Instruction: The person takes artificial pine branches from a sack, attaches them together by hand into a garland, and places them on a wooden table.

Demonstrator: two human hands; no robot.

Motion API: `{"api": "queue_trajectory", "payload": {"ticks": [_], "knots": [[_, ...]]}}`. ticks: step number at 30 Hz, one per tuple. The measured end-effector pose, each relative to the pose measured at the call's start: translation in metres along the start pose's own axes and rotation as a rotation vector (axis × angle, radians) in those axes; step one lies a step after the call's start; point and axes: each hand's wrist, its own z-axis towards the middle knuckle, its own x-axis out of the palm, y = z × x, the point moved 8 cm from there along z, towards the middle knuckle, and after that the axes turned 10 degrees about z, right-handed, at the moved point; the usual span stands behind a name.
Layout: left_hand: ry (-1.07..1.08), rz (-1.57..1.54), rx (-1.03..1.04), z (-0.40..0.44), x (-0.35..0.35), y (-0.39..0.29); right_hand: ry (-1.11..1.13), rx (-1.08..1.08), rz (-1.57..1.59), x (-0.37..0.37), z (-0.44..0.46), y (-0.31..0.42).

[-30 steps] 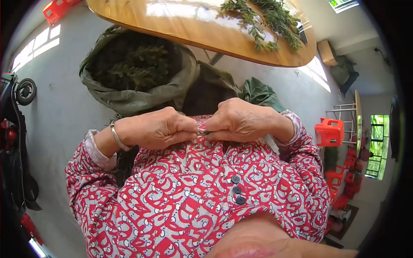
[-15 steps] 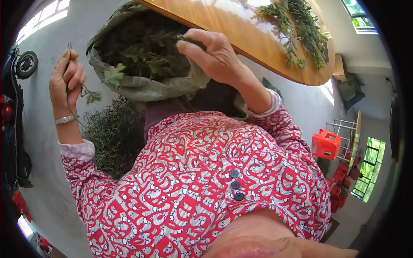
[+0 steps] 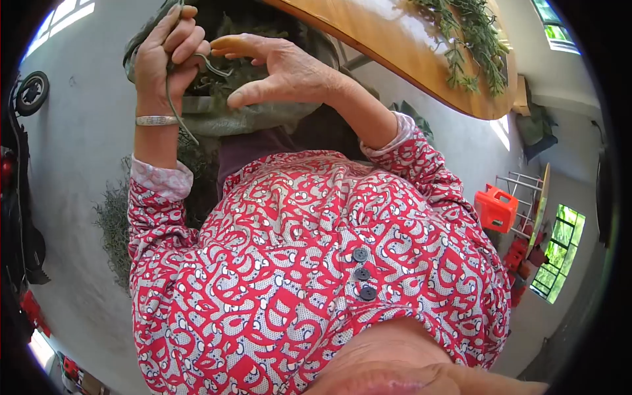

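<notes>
My left hand (image 3: 172, 56), with a silver bracelet at the wrist, is closed on a thin green stem (image 3: 175, 108). One end of the stem hangs below the palm, and a curled part sticks out towards my right hand. My right hand (image 3: 280, 71) is spread beside it, thumb and fingers apart, over a green woven sack (image 3: 227, 122). Dark leafy sprigs (image 3: 263, 29) fill the sack, partly hidden by both hands. Whether the fingertips of my right hand touch anything is unclear.
A wooden table (image 3: 375, 56) with leafy green branches (image 3: 477, 43) stands at the upper right. Thin green twigs (image 3: 118, 224) lie on the floor by my left arm. A red stool (image 3: 496, 209) is at the right, a wheeled vehicle (image 3: 31, 93) at the left.
My left hand has moved right and up, over the sack, carrying the stem. The right hand has shifted left and gone from pinched to spread fingers.
</notes>
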Motion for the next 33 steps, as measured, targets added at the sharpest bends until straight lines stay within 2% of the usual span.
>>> {"api": "queue_trajectory", "payload": {"ticks": [1,3,4,5,6,7,8,10,11,12,13,14,15,18,19,20,21,25,26,27,28,30,33], "knots": [[0.009,-0.04,0.009,0.006,0.004,0.005,-0.08,-0.071,0.047,0.0,-0.001,-0.003],[0.069,-0.177,0.002,0.014,0.014,0.019,-0.093,0.123,0.176,-0.001,-0.009,-0.03],[0.024,-0.143,0.025,0.016,0.016,0.022,-0.099,0.221,0.242,-0.002,-0.015,-0.043],[-0.023,-0.108,0.047,0.014,0.023,0.025,-0.124,0.168,0.199,-0.003,-0.02,-0.042],[-0.068,-0.071,0.066,0.011,0.03,0.027,-0.094,0.244,0.181,-0.002,-0.027,-0.047],[-0.213,0.056,0.09,0.007,0.03,0.026,-0.068,0.321,0.164,-0.004,-0.038,-0.049],[-0.071,-0.002,0.064,0.005,0.04,0.031,-0.046,0.399,0.147,-0.006,-0.05,-0.052],[0.208,-0.13,-0.004,-0.003,0.055,0.044,-0.081,0.383,0.256,-0.009,-0.068,-0.045],[0.223,-0.17,-0.053,-0.007,0.065,0.053,-0.121,0.361,0.353,-0.01,-0.076,-0.041],[0.245,-0.194,-0.082,-0.007,0.073,0.024,-0.161,0.333,0.461,0.001,-0.057,-0.014],[0.269,-0.22,-0.106,-0.005,0.078,0.026,-0.11,0.343,0.493,0.009,-0.055,-0.01],[0.293,-0.243,-0.124,-0.002,0.085,0.026,-0.075,0.378,0.466,0.014,-0.056,0.001],[0.175,-0.25,-0.094,0.002,0.082,0.024,-0.038,0.411,0.437,0.022,-0.057,0.014],[0.388,-0.18,-0.186,-0.003,0.09,0.027,-0.047,0.417,0.315,0.028,-0.064,0.002],[0.397,-0.056,-0.216,-0.006,0.098,0.032,-0.079,0.436,0.175,0.009,-0.075,0.004],[0.262,0.339,-0.157,-0.01,0.094,0.031,-0.106,0.459,0.036,-0.006,-0.086,0.003],[0.249,0.54,-0.121,-0.012,0.097,0.033,-0.148,0.396,0.024,-0.018,-0.092,0.006],[0.297,1.205,0.026,-0.017,0.137,0.047,-0.135,0.222,-0.342,-0.037,-0.103,0.031],[0.355,1.282,-0.028,-0.018,0.14,0.053,-0.133,0.186,-0.447,-0.036,-0.1,0.037],[0.517,1.482,-0.019,-0.026,0.151,0.061,-0.131,0.151,-0.555,-0.033,-0.103,0.04],[0.683,1.679,0.01,-0.033,0.16,0.067,0.003,0.198,-0.533,-0.023,-0.107,0.023],[0.827,1.547,-0.259,-0.053,0.153,0.084,0.187,0.282,-0.464,0.001,-0.121,0.024],[1.029,1.44,-0.37,-0.069,0.151,0.09,0.319,0.174,-0.371,0.02,-0.13,0.04]]}}
